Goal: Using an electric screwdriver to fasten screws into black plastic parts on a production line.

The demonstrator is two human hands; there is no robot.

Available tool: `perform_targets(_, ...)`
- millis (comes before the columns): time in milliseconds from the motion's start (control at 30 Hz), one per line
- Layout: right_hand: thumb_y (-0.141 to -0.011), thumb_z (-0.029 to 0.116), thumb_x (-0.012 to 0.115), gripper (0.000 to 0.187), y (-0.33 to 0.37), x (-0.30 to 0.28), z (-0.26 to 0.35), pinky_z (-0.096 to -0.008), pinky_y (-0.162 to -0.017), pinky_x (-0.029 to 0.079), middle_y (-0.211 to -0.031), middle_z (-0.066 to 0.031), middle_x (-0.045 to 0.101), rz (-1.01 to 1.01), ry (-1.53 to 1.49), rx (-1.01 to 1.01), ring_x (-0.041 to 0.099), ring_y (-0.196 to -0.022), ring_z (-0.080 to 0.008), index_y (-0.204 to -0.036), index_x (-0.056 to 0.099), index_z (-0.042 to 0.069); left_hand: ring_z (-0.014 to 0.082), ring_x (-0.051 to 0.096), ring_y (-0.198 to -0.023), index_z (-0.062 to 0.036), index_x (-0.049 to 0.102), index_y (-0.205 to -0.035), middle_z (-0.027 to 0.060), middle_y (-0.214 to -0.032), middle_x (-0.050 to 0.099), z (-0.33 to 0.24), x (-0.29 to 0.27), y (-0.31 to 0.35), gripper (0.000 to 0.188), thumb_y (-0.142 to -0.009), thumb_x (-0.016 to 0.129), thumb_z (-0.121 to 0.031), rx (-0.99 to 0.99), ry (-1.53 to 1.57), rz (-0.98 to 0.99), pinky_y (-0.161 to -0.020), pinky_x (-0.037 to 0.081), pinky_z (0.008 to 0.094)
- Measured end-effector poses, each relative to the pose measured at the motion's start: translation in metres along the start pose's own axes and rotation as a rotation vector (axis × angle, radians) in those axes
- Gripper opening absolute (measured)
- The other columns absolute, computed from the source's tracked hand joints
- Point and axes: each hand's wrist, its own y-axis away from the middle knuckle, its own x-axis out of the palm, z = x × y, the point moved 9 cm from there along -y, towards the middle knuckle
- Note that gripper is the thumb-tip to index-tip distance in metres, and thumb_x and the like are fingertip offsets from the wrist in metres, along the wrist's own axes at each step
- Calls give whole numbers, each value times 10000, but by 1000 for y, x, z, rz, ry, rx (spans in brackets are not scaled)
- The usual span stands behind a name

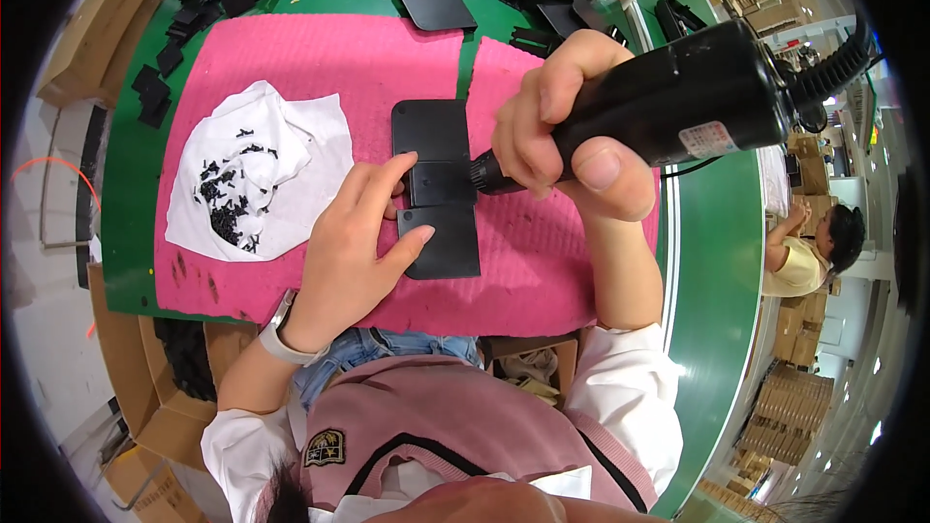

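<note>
My right hand [572, 126] is wrapped round a black electric screwdriver [678, 87], thumb below and fingers over its body. The tool's nose [487, 175] points left and meets the right edge of a black flat part [436, 242] near its middle; the bit's tip cannot be made out. That part has two wide panels joined by a narrower middle. My left hand [354, 252] grips it from the left, index finger on the upper panel, thumb on the lower one, other fingers curled at the edge. Small black screws [228, 218] lie on a white cloth [320, 155] to the left.
A pink ribbed mat [291, 44] covers part of the green table [136, 232]. Black plates and brackets [436, 5] are heaped along the far side. A corrugated cable [833, 68] runs from the screwdriver. Cardboard boxes [184, 416] stand below left; another person [809, 247] is at far right.
</note>
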Motion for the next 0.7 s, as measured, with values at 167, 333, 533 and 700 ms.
perform_targets(167,-656,225,746,316,-2,-4,-3,-216,-514,424,-659,-39,571,-17,31,5,535,-569,-99,-797,565,8,261,590,-701,-30,477,-1252,129,-834,564,4,2,1,577,-728,712,-91,-49,-34,36,-614,471,337)
perform_targets(333,-756,223,674,340,-4,4,-4,-248,-410,379,-571,-52,472,121,56,-37,447,-431,-133,-917,448,27,288,577,-625,-38,473,-1255,122,-730,561,4,5,-1,574,-738,711,-115,-54,-92,42,-572,455,346)
perform_targets(533,-757,240,705,370,2,16,2,-264,-431,389,-572,-49,482,82,150,-75,453,-430,-139,-917,445,30,263,575,-601,-26,449,-1240,114,-718,553,4,2,0,560,-747,703,-103,-41,-21,18,-548,440,326)
perform_targets(700,-788,313,649,560,28,-19,26,-291,-456,408,-595,-27,467,44,-53,-49,452,-400,-130,-1175,363,26,98,544,-548,-2,444,-1118,67,-711,554,16,-4,8,402,-774,652,17,-117,240,-12,-519,408,227)
